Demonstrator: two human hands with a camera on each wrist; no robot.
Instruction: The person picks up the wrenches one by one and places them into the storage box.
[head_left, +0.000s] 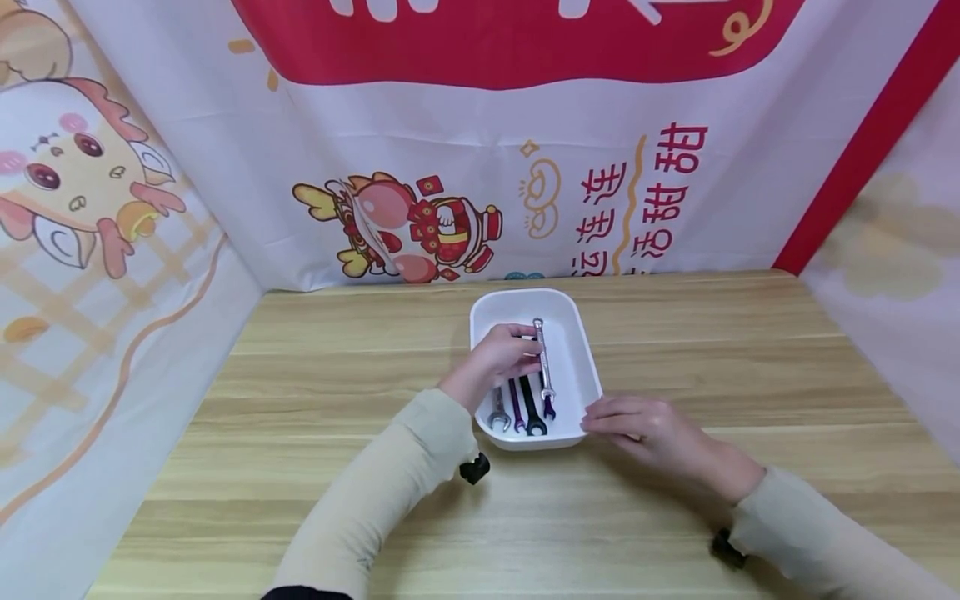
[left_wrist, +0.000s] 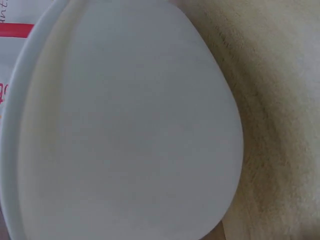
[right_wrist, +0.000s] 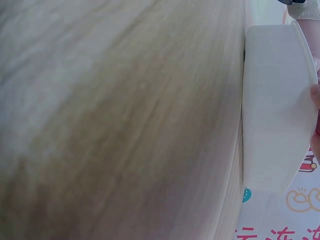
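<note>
A white plastic tray (head_left: 573, 400) sits on the table, with several wrenches inside. My left hand (head_left: 506, 352) reaches over its left side and pinches a silver combination wrench (head_left: 544, 367). Under and beside that hand lie another silver wrench (head_left: 498, 414), a purple wrench (head_left: 517, 410), a black wrench (head_left: 533, 412) and a further purple wrench end (head_left: 550, 408). At the near right corner, my right hand (head_left: 652, 429) holds the tray's rim. Its fingertips (right_wrist: 315, 95) show at that rim in the right wrist view. The left wrist view has only the tray's outer wall (left_wrist: 135, 120), with no hand visible.
The wood-grain table (head_left: 337, 417) extends around the tray. A printed cloth (head_left: 465, 125) hangs behind its far edge, with more cloth at the left and right sides. A black strap piece (head_left: 475, 468) shows below the left sleeve.
</note>
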